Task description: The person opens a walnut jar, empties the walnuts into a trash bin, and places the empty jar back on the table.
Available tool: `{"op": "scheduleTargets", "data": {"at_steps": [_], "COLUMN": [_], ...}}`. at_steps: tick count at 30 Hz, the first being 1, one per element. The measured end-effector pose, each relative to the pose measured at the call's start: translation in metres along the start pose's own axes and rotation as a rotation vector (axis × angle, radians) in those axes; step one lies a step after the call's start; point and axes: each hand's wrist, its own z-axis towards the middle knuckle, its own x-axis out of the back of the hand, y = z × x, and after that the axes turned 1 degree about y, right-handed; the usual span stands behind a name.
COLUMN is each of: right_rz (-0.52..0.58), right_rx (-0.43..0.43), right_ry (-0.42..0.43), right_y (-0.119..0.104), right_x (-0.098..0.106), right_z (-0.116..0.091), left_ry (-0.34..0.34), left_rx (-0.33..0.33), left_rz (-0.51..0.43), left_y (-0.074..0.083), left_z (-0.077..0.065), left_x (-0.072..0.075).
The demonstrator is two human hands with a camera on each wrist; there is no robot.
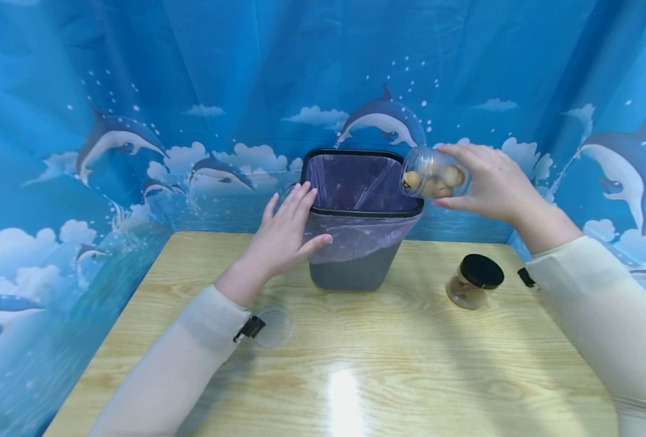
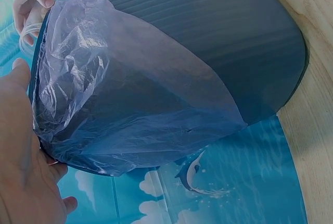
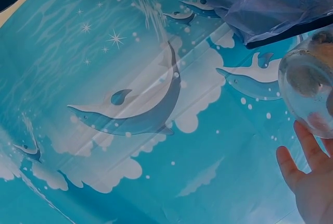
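A grey trash bin (image 1: 350,267) stands on the table, with a translucent purple bag (image 1: 363,233) folded over its black rim. My left hand (image 1: 287,233) rests at the left side of that rim, fingers mostly straight; the left wrist view shows the same hand (image 2: 26,156) against the bag's edge. With my right hand (image 1: 492,179) I grip a clear jar (image 1: 432,176) by its base end. The jar lies on its side at the bin's right rim, its mouth toward the bin. Several round, light-brown pieces (image 1: 453,176) are inside; their kind is unclear.
A second jar (image 1: 467,292) with a black lid stands at the right on the wooden table (image 1: 410,364). A clear round disc, perhaps a lid (image 1: 275,328), lies below my left wrist. A blue dolphin-print curtain (image 1: 235,73) hangs behind and at both sides.
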Motion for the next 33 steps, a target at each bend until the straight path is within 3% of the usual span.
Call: {"op": "scheduleTargets", "data": {"at_steps": [33], "right_rz": [-0.048], "right_rx": [0.050], "right_ry": [-0.036], "right_y": [-0.0042], "right_x": [0.0041], "right_z": [0.0076], "left_ry": [-0.003], "left_rx": [0.002], "left_rz": [-0.003], "left_y": [0.0004], "left_z": [0.0000], "left_x": [0.0008]}}
